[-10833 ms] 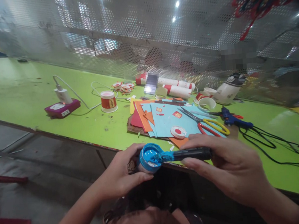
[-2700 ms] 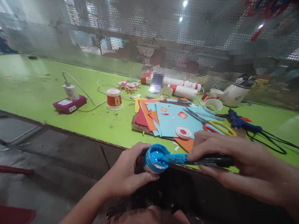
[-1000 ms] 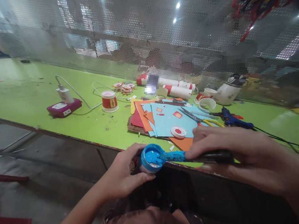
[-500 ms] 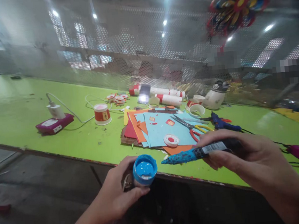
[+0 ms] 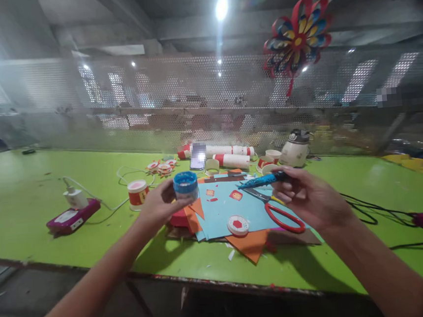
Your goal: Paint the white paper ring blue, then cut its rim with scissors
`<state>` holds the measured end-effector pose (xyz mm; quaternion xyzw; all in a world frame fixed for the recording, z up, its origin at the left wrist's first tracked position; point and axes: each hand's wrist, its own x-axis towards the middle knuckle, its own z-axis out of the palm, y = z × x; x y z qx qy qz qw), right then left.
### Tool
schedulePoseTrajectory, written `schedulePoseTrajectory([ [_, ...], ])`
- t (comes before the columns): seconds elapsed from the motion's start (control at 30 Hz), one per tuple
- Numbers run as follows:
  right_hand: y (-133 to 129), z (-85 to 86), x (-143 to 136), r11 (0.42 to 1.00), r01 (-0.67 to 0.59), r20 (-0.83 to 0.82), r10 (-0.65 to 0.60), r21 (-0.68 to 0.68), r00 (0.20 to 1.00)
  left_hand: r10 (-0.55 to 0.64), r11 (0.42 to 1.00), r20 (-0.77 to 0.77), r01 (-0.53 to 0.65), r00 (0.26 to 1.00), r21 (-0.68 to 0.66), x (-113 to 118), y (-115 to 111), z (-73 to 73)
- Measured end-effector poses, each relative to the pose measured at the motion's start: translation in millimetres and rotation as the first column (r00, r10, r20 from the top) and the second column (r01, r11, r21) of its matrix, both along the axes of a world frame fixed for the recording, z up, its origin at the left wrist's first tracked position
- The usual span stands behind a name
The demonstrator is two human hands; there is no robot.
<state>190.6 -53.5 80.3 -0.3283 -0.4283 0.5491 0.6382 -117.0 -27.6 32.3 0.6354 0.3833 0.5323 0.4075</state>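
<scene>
1. Green table (image 5: 18,195) stretches beneath both hands, with a perforated screen (image 5: 176,92) rising beyond them.
2. Held roughly upright above the table, a blue-rimmed jar (image 5: 185,184) sits in the left hand (image 5: 163,203), thumb and fingers curled around its side.
3. Opposite, the right hand (image 5: 303,195) pinches a tool (image 5: 260,181) between thumb and fingers; its blue-smeared end points toward the jar, apart from it.
4. Below and between the hands lie a light-blue sheet (image 5: 218,214), a disc (image 5: 237,225) with a red centre and, nearer the table's edge, an orange sheet (image 5: 252,247). Red-handled scissors (image 5: 293,226) rest just below the right hand.
5. Left of the left hand stands a red-and-white cup (image 5: 138,197); farther out, a white charger (image 5: 74,197) is plugged into a purple power strip (image 5: 68,219).
6. Past the hands, near the screen, are a phone (image 5: 197,157), its display blurred, white tubes (image 5: 234,161) with red ends and, beyond the right hand, a bottle (image 5: 294,151).
7. High above the right hand hangs a multicoloured rosette (image 5: 298,40).
</scene>
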Motion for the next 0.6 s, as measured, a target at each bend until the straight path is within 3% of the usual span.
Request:
schedulePoseTrajectory([
  [0.13,12,-3.9,7,0.999,-0.009,-0.035,0.008,-0.032,0.999,0.070,0.997,-0.031,-0.070,0.997,0.027,1,71,3.3],
  [0.23,20,-9.6,10,0.998,-0.007,-0.056,0.004,-0.064,0.998,0.211,0.978,-0.096,-0.209,0.973,0.029,1,125,-4.0],
  [0.37,29,-22.2,13,0.993,-0.021,-0.078,0.012,-0.118,0.997,0.376,0.919,-0.271,-0.394,0.886,-0.012,-1,188,-17.5],
  [0.47,31,-32.0,14,0.989,-0.030,-0.088,0.017,-0.147,0.996,0.450,0.860,-0.420,-0.509,0.788,-0.031,-2,220,-26.9],
  [0.6,28,-38.4,13,0.979,-0.004,-0.091,-0.015,-0.203,0.996,0.493,0.788,-0.587,-0.616,0.643,-0.013,-2,243,-38.0],
])
